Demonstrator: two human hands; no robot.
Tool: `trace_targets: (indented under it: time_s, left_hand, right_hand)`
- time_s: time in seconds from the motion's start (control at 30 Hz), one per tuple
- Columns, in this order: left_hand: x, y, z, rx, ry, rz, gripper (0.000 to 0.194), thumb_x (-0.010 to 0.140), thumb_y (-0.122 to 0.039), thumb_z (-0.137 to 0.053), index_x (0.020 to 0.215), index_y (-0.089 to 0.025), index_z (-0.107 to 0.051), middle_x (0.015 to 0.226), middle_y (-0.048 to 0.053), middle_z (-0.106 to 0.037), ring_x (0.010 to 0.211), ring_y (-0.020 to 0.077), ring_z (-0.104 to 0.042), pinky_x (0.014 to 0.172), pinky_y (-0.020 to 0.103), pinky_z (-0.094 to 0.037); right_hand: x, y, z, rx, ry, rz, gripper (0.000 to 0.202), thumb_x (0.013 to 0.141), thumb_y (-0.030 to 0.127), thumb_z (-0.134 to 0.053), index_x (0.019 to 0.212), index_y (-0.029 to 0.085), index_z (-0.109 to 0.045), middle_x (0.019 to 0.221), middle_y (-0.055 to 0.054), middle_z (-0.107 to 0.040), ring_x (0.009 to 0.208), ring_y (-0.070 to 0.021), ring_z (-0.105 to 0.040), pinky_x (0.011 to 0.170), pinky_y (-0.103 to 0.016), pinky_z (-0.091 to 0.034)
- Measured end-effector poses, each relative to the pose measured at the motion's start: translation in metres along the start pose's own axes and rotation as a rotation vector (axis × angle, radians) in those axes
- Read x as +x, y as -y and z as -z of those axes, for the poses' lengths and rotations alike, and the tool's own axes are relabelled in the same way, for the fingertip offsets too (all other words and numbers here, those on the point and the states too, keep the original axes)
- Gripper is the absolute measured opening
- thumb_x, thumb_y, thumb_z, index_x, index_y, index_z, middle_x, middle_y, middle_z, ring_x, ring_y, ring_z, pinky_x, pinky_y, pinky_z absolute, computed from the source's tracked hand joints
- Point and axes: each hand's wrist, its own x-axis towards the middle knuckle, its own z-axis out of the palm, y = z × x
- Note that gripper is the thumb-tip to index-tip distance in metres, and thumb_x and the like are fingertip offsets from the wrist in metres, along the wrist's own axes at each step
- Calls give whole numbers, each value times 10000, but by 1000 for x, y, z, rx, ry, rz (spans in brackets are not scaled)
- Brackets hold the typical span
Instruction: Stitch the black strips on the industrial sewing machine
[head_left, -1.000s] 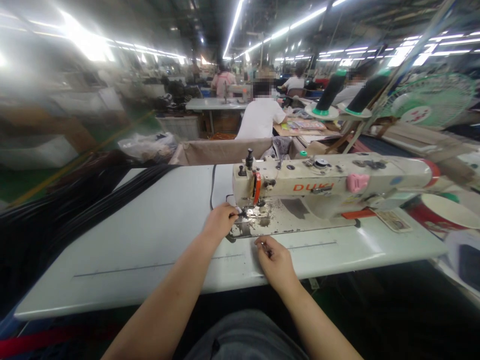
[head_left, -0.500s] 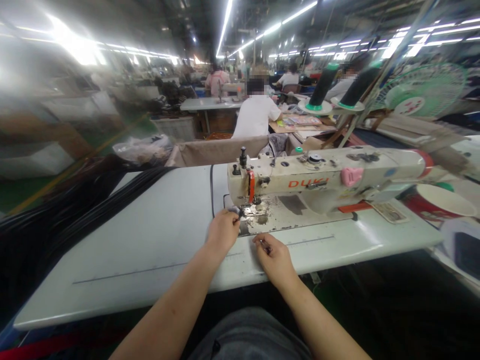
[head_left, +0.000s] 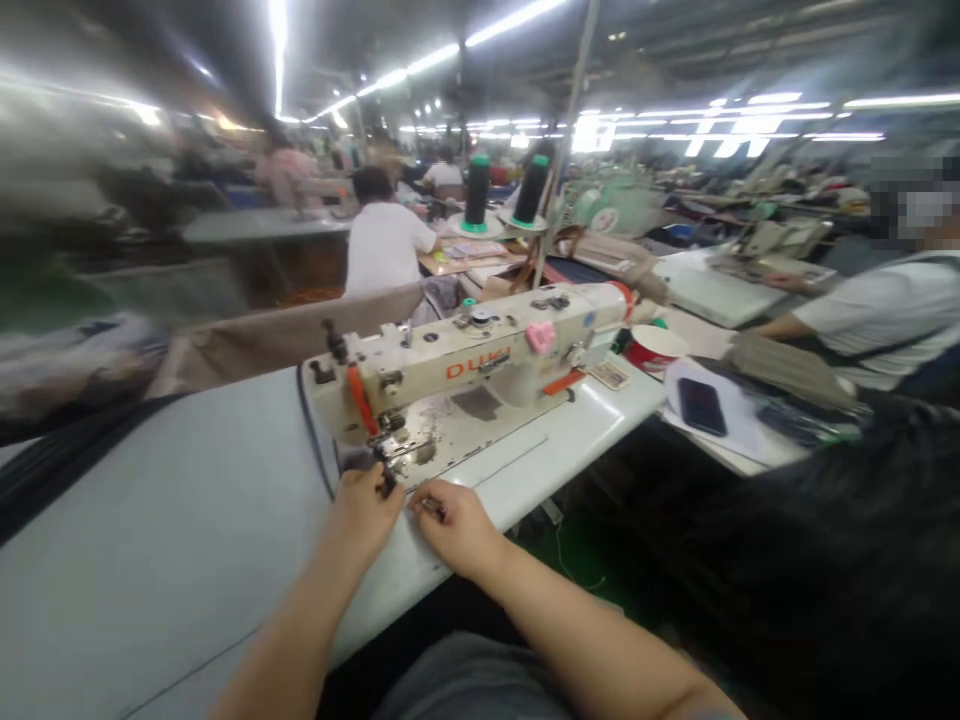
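1. L hand (head_left: 366, 514) pinching small dark piece (head_left: 386, 484) at sewing machine's (head_left: 465, 372) needle end, ctr-left of frame.
2. R hand (head_left: 459, 526) just beside, curled; can't tell if gripping.
3. Prob. mid-job, piece at machine; amt done/left unclear.

The bare left forearm (head_left: 300, 610) enters from seven o'clock and points toward one o'clock; the bare right forearm (head_left: 574, 615) enters from five o'clock and points toward ten. The bare left hand (head_left: 366, 508) has its back upward and fingers bent forward. The bare right hand (head_left: 461, 528), near it at three o'clock, is curled inward. Whether the fingertips meet is too blurred to tell.
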Motion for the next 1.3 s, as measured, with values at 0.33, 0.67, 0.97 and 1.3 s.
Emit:
trace_targets:
  time_s: [0.33, 0.67, 0.97, 1.3]
  left_hand:
    - [2, 45, -17, 116, 112, -181, 715, 850, -495, -448, 1418, -71, -545, 1155, 184, -618, 1104, 331, -671, 990, 451, -548]
    - [-5, 42, -11, 105, 43, -420, 754, 704, -700, -604, 1199, -131, -599, 1310, 220, -613, 1290, 409, -567, 1152, 515, -437]
    - [-6, 52, -21, 188, -11, -631, 582, 926, -596, -403, 1242, -143, -586, 1227, 193, -623, 1130, 365, -637, 991, 498, -521]
    - [11, 85, -49, 102, -170, -725, 399, 980, -452, -370, 1191, -180, -572, 1181, 155, -639, 1107, 328, -643, 975, 461, -514]
  right_hand:
    - [-35, -12, 43, 329, 66, -40, 363, 926, 535, -632, 879, 196, -753, 602, 52, -480, 553, -102, -389, 522, -230, -337]
    - [-107, -104, 151, -57, -680, -507, 665, 919, 756, -404, 778, 160, -665, 574, 8, -533, 501, -149, -507, 498, -268, -419]
    - [-180, -110, 283, -634, -1065, -947, 282, 961, 328, -517, 1104, 167, -699, 1186, -159, -658, 1084, -298, -673, 910, -402, -518]
    - [-171, -98, 346, -940, -1085, -1211, 432, 978, 391, -612, 1270, 79, -551, 1242, -290, -633, 1180, -405, -671, 957, -516, -521]
